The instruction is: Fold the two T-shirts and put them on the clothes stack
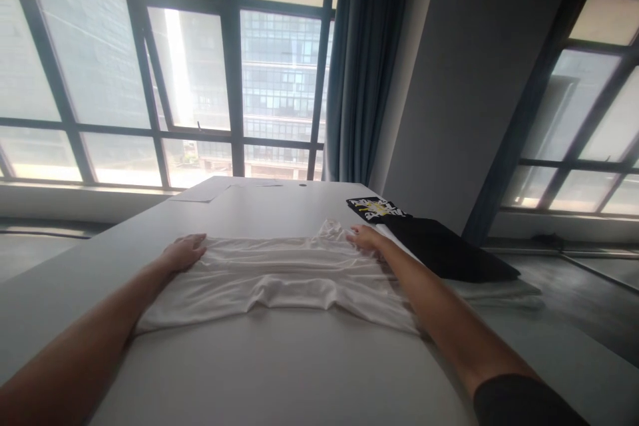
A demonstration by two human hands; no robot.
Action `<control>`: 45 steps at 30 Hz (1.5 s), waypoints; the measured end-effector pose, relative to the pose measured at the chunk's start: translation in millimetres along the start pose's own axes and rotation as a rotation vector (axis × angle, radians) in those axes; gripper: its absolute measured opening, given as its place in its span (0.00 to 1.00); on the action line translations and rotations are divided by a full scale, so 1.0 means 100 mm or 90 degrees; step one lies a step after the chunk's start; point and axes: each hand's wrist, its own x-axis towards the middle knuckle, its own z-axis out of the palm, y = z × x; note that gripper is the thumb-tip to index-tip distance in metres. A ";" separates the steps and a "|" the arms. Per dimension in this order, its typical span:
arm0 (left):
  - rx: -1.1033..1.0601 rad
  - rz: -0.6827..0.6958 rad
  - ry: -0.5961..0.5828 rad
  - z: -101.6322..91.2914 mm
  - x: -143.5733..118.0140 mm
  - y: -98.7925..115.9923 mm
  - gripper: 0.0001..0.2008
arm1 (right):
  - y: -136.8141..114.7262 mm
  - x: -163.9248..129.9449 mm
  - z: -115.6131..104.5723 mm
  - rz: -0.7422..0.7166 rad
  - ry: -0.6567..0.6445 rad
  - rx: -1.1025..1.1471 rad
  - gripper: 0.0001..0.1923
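First, the left hand (186, 251) touches the left edge of a wrinkled, thin white cloth (284, 266) lying on a smooth white table (279, 366) between both hands; the right hand (367, 239) touches its far right part. Whether either pinches, I cannot tell. Rightward of that hand lies folded black fabric (444, 249).

The cloth (287, 265) is white, thin and rumpled, lying on the table (279, 373), wider from left to right than from near to far. Long creases run sideways; the near edge puckers mid-way, its left and right corners spreading nearer. A gathered bit, perhaps a collar, juts from the far edge, right of centre.
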 end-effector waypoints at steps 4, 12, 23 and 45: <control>-0.014 -0.002 0.031 -0.04 -0.01 0.07 0.30 | -0.22 0.32 0.13 0.000 0.021 0.028 0.37; 0.040 -0.081 0.182 -0.40 -0.25 0.43 0.14 | -0.42 0.60 0.03 0.003 0.183 -0.030 0.19; -0.078 -0.013 0.213 -0.73 -0.20 0.35 0.07 | -0.04 0.05 -0.38 -0.077 0.342 0.157 0.05; -0.073 0.154 -0.168 -0.79 -0.50 0.19 0.29 | 0.24 -0.97 -0.47 -0.129 -0.157 0.194 0.41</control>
